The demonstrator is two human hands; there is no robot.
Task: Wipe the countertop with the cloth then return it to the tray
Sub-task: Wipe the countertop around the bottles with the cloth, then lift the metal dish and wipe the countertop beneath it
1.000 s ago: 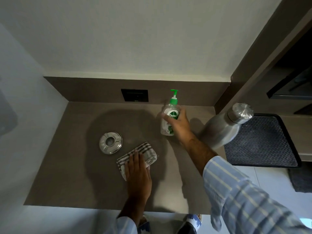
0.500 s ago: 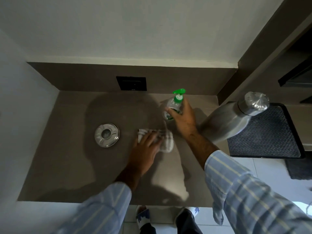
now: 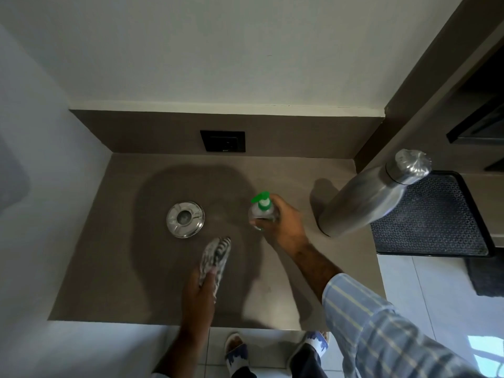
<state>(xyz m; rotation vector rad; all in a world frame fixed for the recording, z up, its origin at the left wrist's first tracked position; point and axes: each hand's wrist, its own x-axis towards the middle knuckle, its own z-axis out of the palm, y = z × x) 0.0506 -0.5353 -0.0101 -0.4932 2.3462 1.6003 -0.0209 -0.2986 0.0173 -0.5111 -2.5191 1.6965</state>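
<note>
A striped grey-and-white cloth [image 3: 215,255] is bunched up in my left hand [image 3: 200,294] near the front middle of the brown countertop [image 3: 109,268]. The cloth's free end points toward the back. My right hand [image 3: 283,227] grips a clear soap bottle with a green pump [image 3: 262,208], held tilted just above the counter. A black perforated tray [image 3: 425,219] lies at the right, partly hidden behind a steel bottle.
A round steel ashtray [image 3: 185,219] sits left of the soap bottle. A tall steel water bottle [image 3: 368,195] stands at the counter's right edge. A black wall socket [image 3: 222,141] is on the backsplash. A brown cabinet [image 3: 436,77] rises on the right; tiled floor and my feet lie below.
My left hand gathered the cloth off the counter and pulled it back toward the front. My right hand lifted the soap bottle and carried it forward from the back of the counter.
</note>
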